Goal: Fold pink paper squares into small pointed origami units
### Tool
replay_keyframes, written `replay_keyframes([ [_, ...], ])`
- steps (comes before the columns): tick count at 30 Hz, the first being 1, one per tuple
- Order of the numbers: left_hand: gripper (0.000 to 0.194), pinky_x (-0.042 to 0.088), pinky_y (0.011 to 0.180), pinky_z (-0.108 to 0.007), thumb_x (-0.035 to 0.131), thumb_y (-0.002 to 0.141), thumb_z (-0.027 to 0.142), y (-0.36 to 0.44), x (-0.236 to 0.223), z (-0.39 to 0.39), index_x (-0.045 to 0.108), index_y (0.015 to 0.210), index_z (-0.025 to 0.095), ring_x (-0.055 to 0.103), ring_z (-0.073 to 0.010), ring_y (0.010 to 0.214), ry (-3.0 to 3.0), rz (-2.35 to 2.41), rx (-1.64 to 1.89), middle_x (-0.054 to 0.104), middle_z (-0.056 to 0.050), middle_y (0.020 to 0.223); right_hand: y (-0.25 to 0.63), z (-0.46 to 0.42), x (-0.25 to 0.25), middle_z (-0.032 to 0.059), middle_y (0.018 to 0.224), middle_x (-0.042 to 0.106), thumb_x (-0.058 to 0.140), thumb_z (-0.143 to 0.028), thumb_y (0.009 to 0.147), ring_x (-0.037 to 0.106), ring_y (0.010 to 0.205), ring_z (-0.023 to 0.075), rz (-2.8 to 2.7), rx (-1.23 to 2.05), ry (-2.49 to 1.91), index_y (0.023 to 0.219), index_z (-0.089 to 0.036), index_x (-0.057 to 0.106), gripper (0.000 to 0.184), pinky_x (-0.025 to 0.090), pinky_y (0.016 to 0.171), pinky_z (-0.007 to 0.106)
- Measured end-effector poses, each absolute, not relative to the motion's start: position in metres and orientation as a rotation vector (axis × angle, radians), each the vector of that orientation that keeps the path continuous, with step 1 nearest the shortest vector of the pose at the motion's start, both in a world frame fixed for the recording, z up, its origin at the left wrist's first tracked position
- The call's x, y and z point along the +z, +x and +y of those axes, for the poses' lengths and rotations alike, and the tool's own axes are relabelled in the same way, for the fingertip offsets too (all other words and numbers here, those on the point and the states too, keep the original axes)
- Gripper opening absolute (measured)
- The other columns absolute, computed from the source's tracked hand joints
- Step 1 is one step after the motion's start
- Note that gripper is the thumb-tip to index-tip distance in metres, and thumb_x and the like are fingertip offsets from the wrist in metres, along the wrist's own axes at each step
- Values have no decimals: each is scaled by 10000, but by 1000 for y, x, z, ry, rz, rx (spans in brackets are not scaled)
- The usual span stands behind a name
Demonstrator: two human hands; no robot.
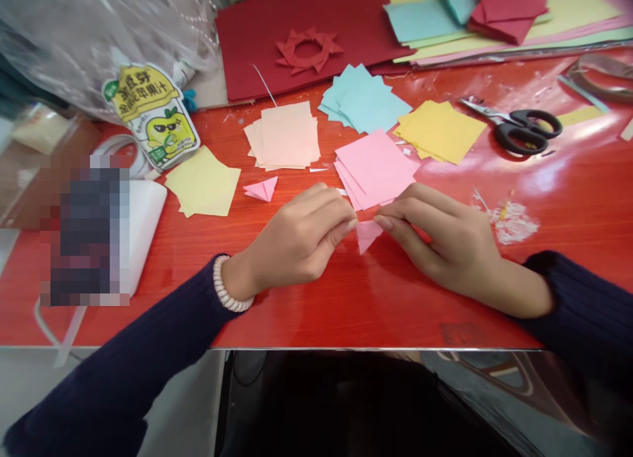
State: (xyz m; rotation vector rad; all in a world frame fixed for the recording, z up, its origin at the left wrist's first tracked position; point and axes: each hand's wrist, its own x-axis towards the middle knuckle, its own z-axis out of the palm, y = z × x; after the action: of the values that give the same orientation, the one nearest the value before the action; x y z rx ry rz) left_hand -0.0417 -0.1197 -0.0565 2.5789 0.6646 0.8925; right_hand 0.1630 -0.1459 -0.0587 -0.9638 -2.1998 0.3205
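Between my two hands is a small pink folded paper point(368, 235), its point hanging down toward me. My left hand point(301, 233) pinches its left corner between thumb and fingers. On the other side, my right hand point(440, 236) pinches the right corner. Fingertips hide the top corners of the fold. Just beyond lies a stack of pink paper squares point(376, 170). A finished-looking pink folded piece point(262, 189) rests on the table to the left of my left hand.
Stacks of peach point(289, 135), light blue point(364, 99), yellow point(442, 132) and pale yellow squares point(205, 183) lie around. Black-handled scissors point(527, 130) sit at right, near white scraps point(514, 223). A red paper ring point(309, 49) lies on red sheets. A juice pouch point(153, 117) stands left.
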Motion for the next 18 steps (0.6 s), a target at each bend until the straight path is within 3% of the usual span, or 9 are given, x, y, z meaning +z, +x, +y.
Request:
replay_keyframes([
  [9, 219, 439, 681, -284, 398, 943, 188, -41, -52, -120, 545, 784, 161, 510, -134, 708, 2515, 923, 1000, 571, -38, 733, 164, -145, -60, 36, 781, 557, 473, -142, 922, 548, 651, 125, -2235, 188, -967, 904, -191, 557, 99, 434, 567, 257],
  [18, 184, 452, 681, -249, 502, 916, 231, -40, -52, -120, 587, 776, 145, 512, -109, 715, 2384, 703, 855, 599, -29, 727, 163, -146, -59, 26, 758, 534, 470, -115, 919, 515, 611, 107, -2263, 226, -916, 909, -196, 554, 117, 419, 541, 242],
])
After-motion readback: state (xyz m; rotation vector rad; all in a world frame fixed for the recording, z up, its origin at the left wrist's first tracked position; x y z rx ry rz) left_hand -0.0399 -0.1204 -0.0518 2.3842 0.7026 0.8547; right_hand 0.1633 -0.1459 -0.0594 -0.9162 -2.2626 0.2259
